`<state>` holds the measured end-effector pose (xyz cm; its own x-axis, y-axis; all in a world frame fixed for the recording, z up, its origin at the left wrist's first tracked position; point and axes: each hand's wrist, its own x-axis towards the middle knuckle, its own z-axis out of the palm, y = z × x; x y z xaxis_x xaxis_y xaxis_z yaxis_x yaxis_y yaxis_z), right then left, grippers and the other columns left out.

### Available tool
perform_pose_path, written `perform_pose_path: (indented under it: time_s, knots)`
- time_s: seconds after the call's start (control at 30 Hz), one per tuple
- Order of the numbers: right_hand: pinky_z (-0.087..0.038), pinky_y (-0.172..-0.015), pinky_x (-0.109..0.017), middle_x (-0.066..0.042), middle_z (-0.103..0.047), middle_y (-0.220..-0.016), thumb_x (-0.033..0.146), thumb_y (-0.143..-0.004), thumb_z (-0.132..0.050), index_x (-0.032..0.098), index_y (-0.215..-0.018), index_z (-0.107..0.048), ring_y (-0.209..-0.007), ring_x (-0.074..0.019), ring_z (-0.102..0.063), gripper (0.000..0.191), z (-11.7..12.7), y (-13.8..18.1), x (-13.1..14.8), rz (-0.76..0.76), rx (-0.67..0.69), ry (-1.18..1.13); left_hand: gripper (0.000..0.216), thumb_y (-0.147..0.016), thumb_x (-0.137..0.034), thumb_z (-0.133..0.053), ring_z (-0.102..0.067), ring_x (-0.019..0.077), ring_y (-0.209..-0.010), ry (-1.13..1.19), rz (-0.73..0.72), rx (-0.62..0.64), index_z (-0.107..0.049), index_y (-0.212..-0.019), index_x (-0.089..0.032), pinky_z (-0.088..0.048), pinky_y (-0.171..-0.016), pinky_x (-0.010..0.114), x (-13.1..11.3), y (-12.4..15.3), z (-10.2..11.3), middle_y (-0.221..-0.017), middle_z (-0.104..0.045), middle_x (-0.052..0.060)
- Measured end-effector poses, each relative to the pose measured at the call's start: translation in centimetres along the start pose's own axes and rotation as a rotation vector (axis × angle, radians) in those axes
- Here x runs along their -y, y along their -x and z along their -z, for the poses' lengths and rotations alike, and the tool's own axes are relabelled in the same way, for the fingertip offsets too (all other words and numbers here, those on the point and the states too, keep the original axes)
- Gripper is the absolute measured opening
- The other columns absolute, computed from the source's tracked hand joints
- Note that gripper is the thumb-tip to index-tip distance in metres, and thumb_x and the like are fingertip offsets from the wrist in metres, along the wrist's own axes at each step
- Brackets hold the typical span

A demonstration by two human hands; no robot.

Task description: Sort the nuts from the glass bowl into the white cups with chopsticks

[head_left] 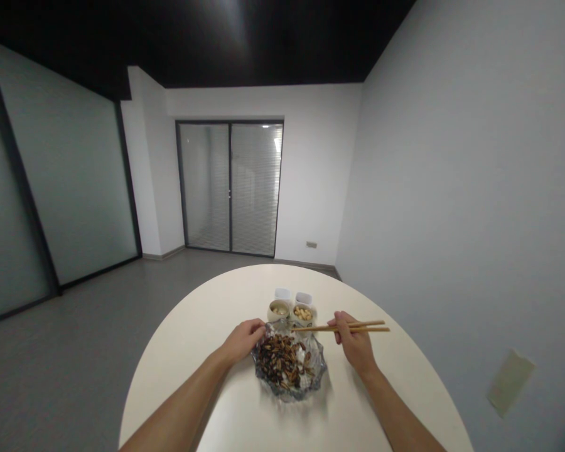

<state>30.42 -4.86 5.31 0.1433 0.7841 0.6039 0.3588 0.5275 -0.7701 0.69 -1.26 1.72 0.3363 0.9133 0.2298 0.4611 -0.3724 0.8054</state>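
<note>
A clear glass bowl (321,370) with a wavy rim holds a heap of dark brown and tan slender pieces (282,359), too small to name. At its left rim, my left hand (242,339) is closed on the edge. My right hand (353,339) grips a pair of wooden chopsticks (365,327), their tips over the bowl's far rim. I cannot make out anything between the tips. Just behind the bowl stand two small cups: the left cup (272,314) has a few pale pieces inside, and the right cup holds tan nut-like pieces (302,312).
Two small white containers, a left one (282,293) and a right one (304,298), stand behind the cups. Everything is on a round cream table (183,351). A white wall (452,188) rises to the right, and glass doors (230,188) are across the room.
</note>
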Motion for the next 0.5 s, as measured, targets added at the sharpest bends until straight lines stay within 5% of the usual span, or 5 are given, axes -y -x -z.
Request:
perform_pose_path:
  time_s: [0.5]
  knots:
    - [-0.042, -0.047, -0.027, 0.002, -0.05, -0.046, 0.07, -0.092, -0.044, 0.02, -0.069, -0.069, -0.045, -0.0153, -0.05, 0.06, 0.73, -0.34, 0.59, 0.036, -0.099, 0.041, 0.036, -0.088, -0.044, -0.048, -0.062, 0.0217, -0.085, 0.007, -0.013, -0.003, -0.071, -0.088, -0.016, -0.046, -0.079, 0.028, 0.37, -0.33, -0.29, -0.088, -0.073, 0.006]
